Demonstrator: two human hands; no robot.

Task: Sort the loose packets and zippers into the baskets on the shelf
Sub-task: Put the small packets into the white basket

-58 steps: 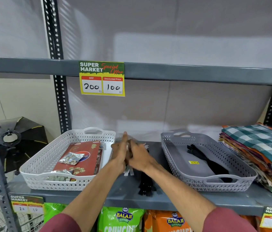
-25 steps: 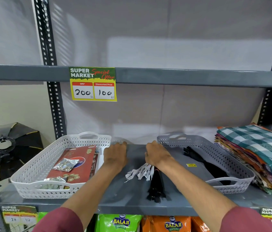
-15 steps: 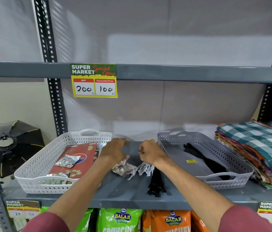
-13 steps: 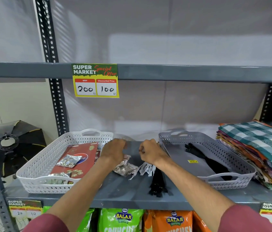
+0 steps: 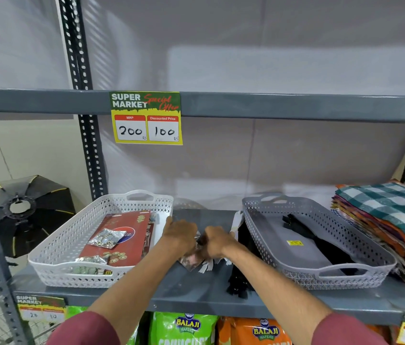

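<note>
A silver packet [image 5: 191, 260] and a bundle of black and white zippers [image 5: 238, 282] lie loose on the grey shelf between two baskets. My left hand [image 5: 180, 235] is closed over the packet's top. Touching it, my right hand [image 5: 217, 241] grips the zippers, whose white tape ends stick out below the fingers. The white basket [image 5: 54, 252] on the left holds a red card [image 5: 124, 235] and small silver packets [image 5: 107, 239]. In the grey basket [image 5: 380, 261] on the right lie black zippers [image 5: 321, 242].
A stack of folded checked cloths [image 5: 390, 220] sits right of the grey basket. A price tag [image 5: 146, 118] hangs from the upper shelf rail. Snack bags [image 5: 186, 327] fill the shelf below. A black softbox [image 5: 24, 215] stands behind the left upright.
My hands, apart a second ago, have come together over the loose pile. The silver packet has come into view under my left hand and now sits between both hands.
</note>
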